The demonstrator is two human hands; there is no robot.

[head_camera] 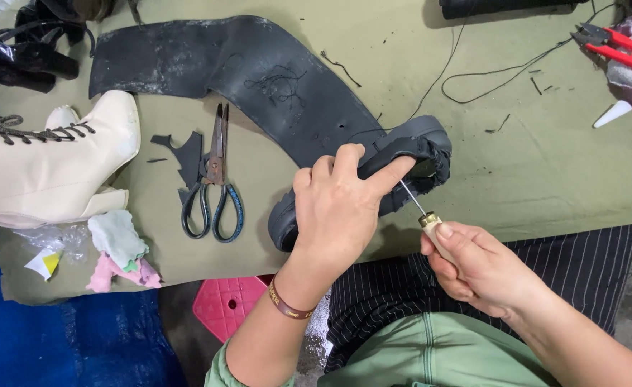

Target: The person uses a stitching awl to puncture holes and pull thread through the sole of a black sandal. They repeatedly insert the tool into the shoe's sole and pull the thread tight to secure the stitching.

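Observation:
My left hand (337,208) grips a dark grey shoe (416,147) lying sole-up at the front of the olive cloth-covered table (545,179), with the index finger stretched along its edge. My right hand (474,269) holds a wooden-handled awl (425,215), whose thin metal needle points up into the shoe's rim just below my left fingertip. A black thread (466,79) trails from the shoe across the table.
A large black rubber sheet (244,79) lies behind the shoe, with scissors (214,179) and rubber offcuts to its left. A cream lace-up boot (51,165) lies at far left, red snips (617,46) at far right, rags (119,251) near the front edge, a pink stool (226,304) below.

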